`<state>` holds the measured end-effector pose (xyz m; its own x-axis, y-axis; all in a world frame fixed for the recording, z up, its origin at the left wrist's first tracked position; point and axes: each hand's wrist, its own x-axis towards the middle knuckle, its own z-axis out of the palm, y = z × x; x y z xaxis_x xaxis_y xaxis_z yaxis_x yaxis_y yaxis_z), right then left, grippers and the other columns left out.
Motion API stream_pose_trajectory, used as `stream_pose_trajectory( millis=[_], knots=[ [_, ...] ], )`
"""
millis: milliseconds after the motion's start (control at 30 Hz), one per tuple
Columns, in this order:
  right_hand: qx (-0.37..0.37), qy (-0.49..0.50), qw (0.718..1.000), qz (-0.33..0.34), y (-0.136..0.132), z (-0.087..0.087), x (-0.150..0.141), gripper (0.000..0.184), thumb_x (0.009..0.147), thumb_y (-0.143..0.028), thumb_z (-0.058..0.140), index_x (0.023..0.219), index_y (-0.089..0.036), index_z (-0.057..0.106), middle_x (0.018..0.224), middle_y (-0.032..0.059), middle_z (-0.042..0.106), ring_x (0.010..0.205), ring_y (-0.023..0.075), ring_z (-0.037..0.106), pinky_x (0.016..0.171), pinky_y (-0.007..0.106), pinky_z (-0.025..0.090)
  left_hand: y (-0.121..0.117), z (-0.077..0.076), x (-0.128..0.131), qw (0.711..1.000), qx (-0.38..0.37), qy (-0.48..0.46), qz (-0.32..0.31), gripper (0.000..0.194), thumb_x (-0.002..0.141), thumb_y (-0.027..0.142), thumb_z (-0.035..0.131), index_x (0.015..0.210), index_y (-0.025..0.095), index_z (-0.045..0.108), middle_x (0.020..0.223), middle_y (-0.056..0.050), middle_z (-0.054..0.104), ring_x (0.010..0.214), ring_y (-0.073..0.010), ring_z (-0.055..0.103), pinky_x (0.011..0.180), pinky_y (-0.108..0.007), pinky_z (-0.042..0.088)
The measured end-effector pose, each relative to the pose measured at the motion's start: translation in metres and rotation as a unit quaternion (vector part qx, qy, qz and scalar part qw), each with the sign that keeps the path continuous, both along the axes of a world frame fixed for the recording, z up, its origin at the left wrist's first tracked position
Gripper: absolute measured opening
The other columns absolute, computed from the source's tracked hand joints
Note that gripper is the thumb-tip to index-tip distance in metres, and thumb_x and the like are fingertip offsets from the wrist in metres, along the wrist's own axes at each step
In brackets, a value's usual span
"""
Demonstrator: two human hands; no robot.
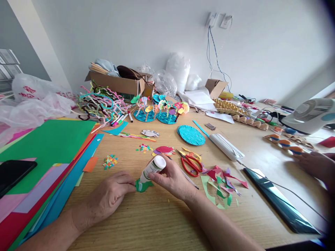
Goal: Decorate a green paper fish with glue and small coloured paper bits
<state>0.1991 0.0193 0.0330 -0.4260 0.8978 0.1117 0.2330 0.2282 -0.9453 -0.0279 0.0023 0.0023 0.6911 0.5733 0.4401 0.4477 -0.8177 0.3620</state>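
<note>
My right hand (171,179) is closed around a white glue stick (153,168), tilted with its tip pressed down on a small green paper cut-out (144,186). My left hand (111,195) rests on the wooden table (146,223), its fingers pinched on the left edge of that green piece. Red-handled scissors (191,164) lie just right of my right hand. A red and purple paper shape (164,150) lies behind the glue stick.
Stacked coloured paper sheets (47,146) and a black phone (13,172) lie at the left. Paper scraps (222,183), confetti (110,161), teal discs (191,135), pipe cleaners (99,103) and boxes (117,83) fill the table. Another person's hand (316,165) is at the right edge.
</note>
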Motion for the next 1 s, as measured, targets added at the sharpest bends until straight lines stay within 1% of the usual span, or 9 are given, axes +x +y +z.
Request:
stream_pose_trajectory(
  millis=[100, 300, 467, 633, 800, 1000],
  knots=[
    [0.014, 0.002, 1.000, -0.002, 0.0006, -0.0011, -0.0019, 0.031, 0.078, -0.043, 0.066, 0.083, -0.020, 0.046, 0.073, -0.0015, 0.051, 0.065, 0.0134, 0.047, 0.056, 0.024, 0.038, -0.0003, 0.0003, 0.0005, 1.000, -0.004, 0.003, 0.000, 0.043, 0.082, -0.002, 0.035, 0.091, 0.023, 0.069, 0.087, -0.002, 0.069, 0.079, -0.0163, 0.063, 0.068, -0.025, 0.052],
    [0.014, -0.005, 1.000, -0.006, -0.0005, 0.0014, -0.0004, 0.030, 0.078, -0.042, 0.066, 0.084, -0.020, 0.046, 0.075, -0.0011, 0.051, 0.067, 0.0139, 0.048, 0.058, 0.025, 0.040, 0.0000, -0.0014, -0.0003, 1.000, 0.005, -0.001, -0.002, 0.041, 0.082, -0.002, 0.035, 0.091, 0.022, 0.068, 0.086, -0.002, 0.069, 0.077, -0.0165, 0.063, 0.068, -0.025, 0.052],
    [0.009, -0.002, 1.000, -0.002, -0.0002, 0.0019, -0.0004, 0.029, 0.078, -0.040, 0.065, 0.083, -0.020, 0.046, 0.074, -0.0012, 0.051, 0.066, 0.0137, 0.048, 0.057, 0.024, 0.039, -0.0003, 0.0010, 0.0007, 1.000, 0.028, -0.006, -0.004, 0.041, 0.082, -0.002, 0.035, 0.088, 0.021, 0.068, 0.086, -0.003, 0.069, 0.079, -0.0172, 0.064, 0.070, -0.026, 0.052],
    [0.020, -0.014, 1.000, -0.003, 0.0000, 0.0032, -0.0008, 0.025, 0.078, -0.036, 0.065, 0.085, -0.019, 0.047, 0.074, -0.0012, 0.053, 0.066, 0.0136, 0.049, 0.057, 0.024, 0.040, -0.0001, 0.0004, 0.0013, 1.000, 0.012, -0.014, -0.005, 0.040, 0.084, -0.002, 0.036, 0.089, 0.021, 0.068, 0.085, -0.002, 0.069, 0.077, -0.0161, 0.063, 0.067, -0.024, 0.051],
    [0.021, -0.023, 1.000, 0.000, -0.0020, 0.0071, 0.0018, 0.024, 0.078, -0.036, 0.064, 0.083, -0.019, 0.047, 0.074, -0.0010, 0.053, 0.065, 0.0134, 0.049, 0.057, 0.024, 0.040, 0.0001, -0.0027, -0.0003, 1.000, 0.009, -0.012, -0.006, 0.040, 0.085, -0.001, 0.036, 0.090, 0.021, 0.069, 0.086, -0.002, 0.069, 0.080, -0.0170, 0.063, 0.070, -0.026, 0.051],
    [0.021, -0.022, 1.000, 0.000, -0.0001, 0.0071, -0.0005, 0.024, 0.077, -0.034, 0.064, 0.084, -0.019, 0.047, 0.074, -0.0004, 0.054, 0.065, 0.0139, 0.050, 0.056, 0.024, 0.040, -0.0011, 0.0016, 0.0003, 1.000, 0.017, 0.001, 0.003, 0.039, 0.088, 0.002, 0.035, 0.087, 0.021, 0.068, 0.084, -0.003, 0.069, 0.077, -0.0167, 0.063, 0.067, -0.026, 0.052]
  ],
)
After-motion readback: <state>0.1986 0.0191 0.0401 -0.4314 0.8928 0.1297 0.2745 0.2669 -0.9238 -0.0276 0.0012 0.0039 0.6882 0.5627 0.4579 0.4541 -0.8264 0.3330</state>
